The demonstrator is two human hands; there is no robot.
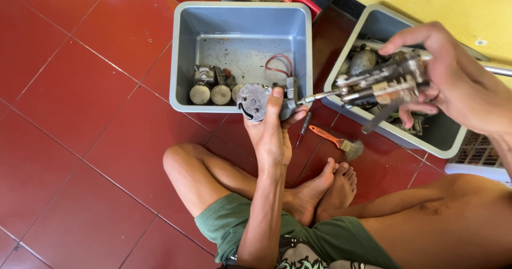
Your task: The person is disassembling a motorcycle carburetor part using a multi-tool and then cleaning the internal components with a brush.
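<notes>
— Head camera view, looking down: what does the left hand hold?

— It is closed around a round grey metal engine part with a dark curved mark, thumb on top. This part stays just above the near wall of the grey plastic tub.

— And the right hand?

— It grips a long silvery metal tool with a thin rod, above the second grey tub. The rod tip touches the part at the side of the left hand.

— Something on the red tiled floor?

— An orange-handled brush lies near the person's feet.
</notes>
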